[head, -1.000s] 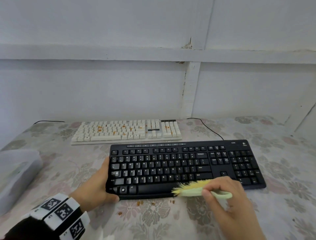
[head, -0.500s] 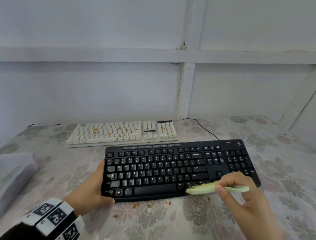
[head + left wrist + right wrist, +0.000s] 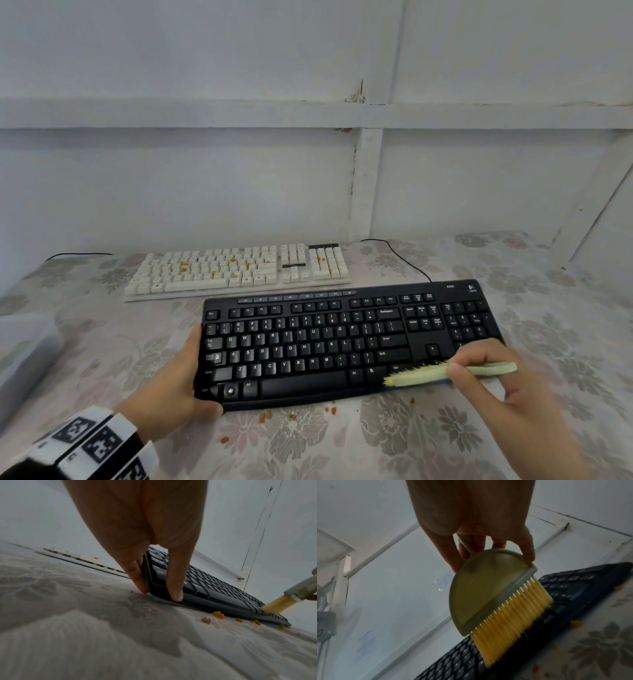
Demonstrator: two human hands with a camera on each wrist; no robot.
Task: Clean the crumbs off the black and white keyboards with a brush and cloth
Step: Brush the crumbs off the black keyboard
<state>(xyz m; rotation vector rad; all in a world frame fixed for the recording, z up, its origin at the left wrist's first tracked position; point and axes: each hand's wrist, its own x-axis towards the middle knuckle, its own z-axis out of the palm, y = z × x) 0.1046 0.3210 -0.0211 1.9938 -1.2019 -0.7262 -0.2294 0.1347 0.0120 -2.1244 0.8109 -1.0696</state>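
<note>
On the black keyboard [image 3: 342, 342] under my fingers I read white key legends: Q W E R T Y across one row, A S D F G H J K L below, then Z X C V B N M, plus Backspace, Enter, Shift, Ctrl and Alt. At its upper right corner stands K200, beside a logo too small to make out.

Matt black plastic keyboard [image 3: 342, 342], translucent plastic brush [image 3: 488, 592] with yellow bristles, floral cloth tablecover [image 3: 428, 438]

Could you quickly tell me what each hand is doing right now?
Left hand: grips the black keyboard's left end.
Right hand: holds the brush.
</note>
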